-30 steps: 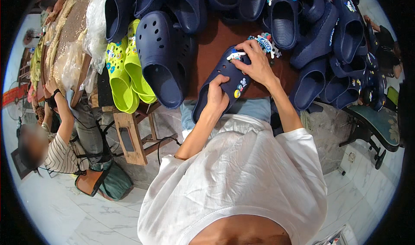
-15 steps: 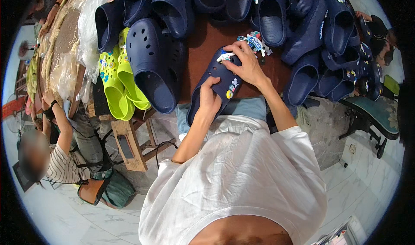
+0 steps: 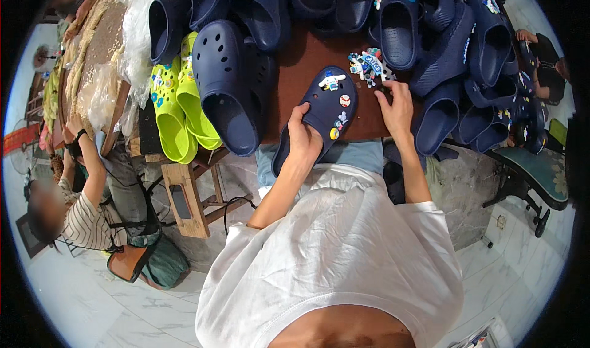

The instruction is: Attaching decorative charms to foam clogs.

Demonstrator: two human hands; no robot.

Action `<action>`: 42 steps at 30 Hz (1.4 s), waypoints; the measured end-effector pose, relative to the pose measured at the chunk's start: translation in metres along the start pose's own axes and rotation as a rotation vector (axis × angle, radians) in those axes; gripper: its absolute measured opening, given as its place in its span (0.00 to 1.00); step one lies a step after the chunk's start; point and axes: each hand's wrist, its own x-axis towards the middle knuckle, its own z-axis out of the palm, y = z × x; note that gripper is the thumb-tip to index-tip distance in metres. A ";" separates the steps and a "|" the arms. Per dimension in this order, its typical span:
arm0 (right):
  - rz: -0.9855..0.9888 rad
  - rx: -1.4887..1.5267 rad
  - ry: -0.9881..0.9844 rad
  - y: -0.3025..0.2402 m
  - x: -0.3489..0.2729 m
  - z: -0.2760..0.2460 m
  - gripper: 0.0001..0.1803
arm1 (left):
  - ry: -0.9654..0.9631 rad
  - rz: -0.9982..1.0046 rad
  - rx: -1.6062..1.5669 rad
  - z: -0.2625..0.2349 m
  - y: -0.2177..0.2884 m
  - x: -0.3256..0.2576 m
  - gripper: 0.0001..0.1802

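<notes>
Right hand [image 3: 396,105] left the clog [image 3: 322,111], now open on charms [image 3: 369,65]; my left hand [image 3: 303,140] grips clog.

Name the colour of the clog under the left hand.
Navy blue clog, clearest in the head view.

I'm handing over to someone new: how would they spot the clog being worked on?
Find the brown table ringed by navy clogs. At its near edge lies one navy clog, its heel under the left hand. Unlike the plain large clog beside it, its top carries small coloured charms.
</notes>
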 end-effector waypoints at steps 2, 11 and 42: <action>0.051 -0.012 -0.033 0.004 -0.003 -0.004 0.16 | -0.011 0.007 -0.020 0.004 0.000 -0.002 0.21; 0.086 -0.063 -0.069 0.014 0.006 0.004 0.19 | -0.034 -0.025 -0.055 0.003 0.007 -0.007 0.24; 0.054 0.490 -0.355 -0.118 0.011 0.009 0.09 | 0.061 -0.023 0.043 0.006 0.003 -0.008 0.15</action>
